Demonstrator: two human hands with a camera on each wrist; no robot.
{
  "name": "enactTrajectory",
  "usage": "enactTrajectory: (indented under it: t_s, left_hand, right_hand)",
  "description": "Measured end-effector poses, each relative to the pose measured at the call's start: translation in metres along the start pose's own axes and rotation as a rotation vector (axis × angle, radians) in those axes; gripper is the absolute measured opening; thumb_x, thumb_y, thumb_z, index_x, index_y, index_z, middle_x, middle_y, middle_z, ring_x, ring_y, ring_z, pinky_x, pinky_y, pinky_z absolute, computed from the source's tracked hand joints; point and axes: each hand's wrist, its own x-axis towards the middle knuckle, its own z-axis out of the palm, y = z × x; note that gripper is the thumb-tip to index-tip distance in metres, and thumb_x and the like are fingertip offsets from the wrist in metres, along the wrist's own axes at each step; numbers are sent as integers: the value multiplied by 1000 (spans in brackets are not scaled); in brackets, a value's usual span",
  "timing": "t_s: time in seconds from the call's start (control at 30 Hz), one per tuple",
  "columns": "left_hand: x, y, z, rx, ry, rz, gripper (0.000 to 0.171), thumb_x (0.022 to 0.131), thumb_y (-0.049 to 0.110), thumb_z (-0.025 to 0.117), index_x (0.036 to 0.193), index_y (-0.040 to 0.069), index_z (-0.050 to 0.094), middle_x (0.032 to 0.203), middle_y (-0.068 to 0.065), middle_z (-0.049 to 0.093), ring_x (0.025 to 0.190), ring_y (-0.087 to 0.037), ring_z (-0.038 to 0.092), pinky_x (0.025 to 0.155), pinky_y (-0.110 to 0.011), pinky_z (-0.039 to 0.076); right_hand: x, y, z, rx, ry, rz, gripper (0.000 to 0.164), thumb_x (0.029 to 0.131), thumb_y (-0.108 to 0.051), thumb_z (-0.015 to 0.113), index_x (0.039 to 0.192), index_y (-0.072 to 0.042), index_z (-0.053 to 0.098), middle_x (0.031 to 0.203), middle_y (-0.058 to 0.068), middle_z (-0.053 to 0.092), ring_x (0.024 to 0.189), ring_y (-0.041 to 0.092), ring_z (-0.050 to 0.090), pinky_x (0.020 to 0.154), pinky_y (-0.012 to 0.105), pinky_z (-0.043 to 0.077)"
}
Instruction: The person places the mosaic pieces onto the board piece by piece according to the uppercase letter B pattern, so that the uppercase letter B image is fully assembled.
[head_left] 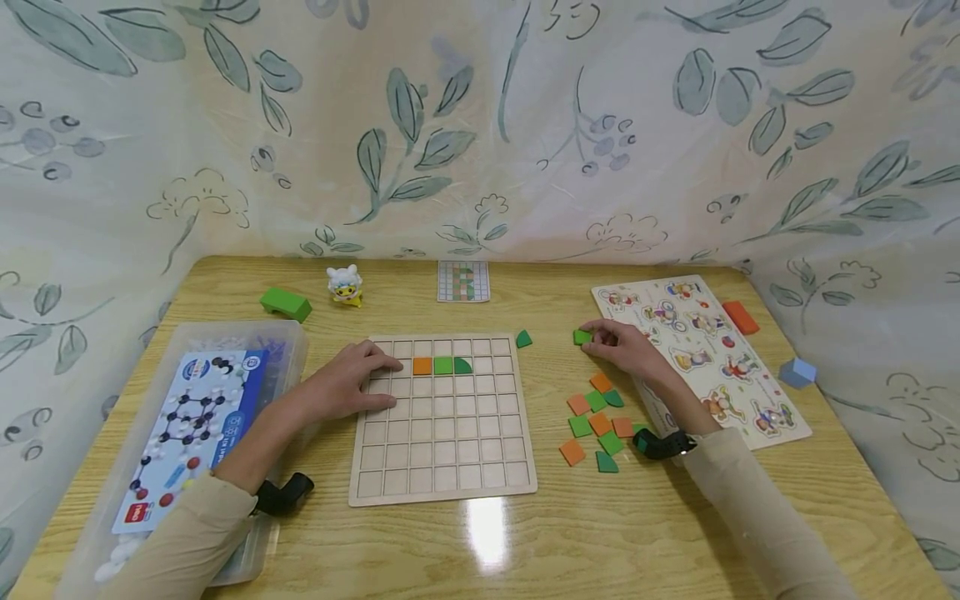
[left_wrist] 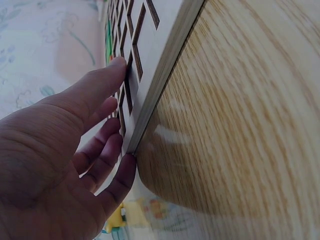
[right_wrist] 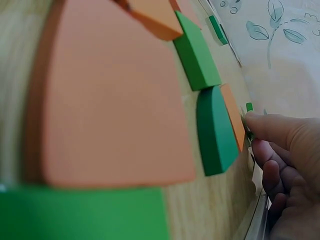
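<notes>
Pinching green square tile [head_left: 581, 337] (prob. wood): R hand [head_left: 627, 344], approx. 2 o'clock of pale wooden grid board [head_left: 446, 430]; L hand [head_left: 351, 381] spread at its 10 o'clock edge. Tile likely light, stiff; grip opp. sides.

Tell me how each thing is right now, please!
Left grip: touching the board
Right grip: pinching a green piece
Board: flat, three pieces in one row
Loose pieces: scattered on the table
Card: lying flat
Picture puzzle: lying flat
Toy figure: standing upright
Plastic box: looks closed
Three blocks: lying apart
</notes>
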Motion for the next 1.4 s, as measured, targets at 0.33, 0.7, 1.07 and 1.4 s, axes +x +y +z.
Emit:
enactTrajectory:
  t_s: [0.33,0.7,1.07,1.4]
  left_hand:
    - [0,1,0,6,-3,8,46,86,29,73,126,10,63,114,-9,54,102,-23,46,85,-37,38]
    - [0,-2,2,5,-5,1,46,86,29,73,127,10,62,114,-9,54,103,-23,45,86,-38,38]
    - [3,-1,-1,6,12,31,46,87,30,73,126,10,63,115,-9,54,103,-23,46,87,-39,39]
    - [1,1,-1,2,4,1,45,86,29,74,126,11,63,114,-7,54,102,-22,46,86,-37,38]
  right_hand:
    - [-5,-7,-3,14,-9,56,36,95,-25,63,125,-6,60,92,7,55,76,17,46,66,28,40]
    - [-21,-64,33,73,-54,-126,35,92,-24,68,122,-7,63,112,15,59,95,24,57,77,33,48]
    - [-12,-120,98,13,-214,-397,26,86,-15,73,110,-5,67,96,8,61,82,11,57,73,22,50]
    - [2,-156,135,-101,-280,-506,27,88,-22,72,109,-7,67,97,5,62,80,9,56,72,19,47]
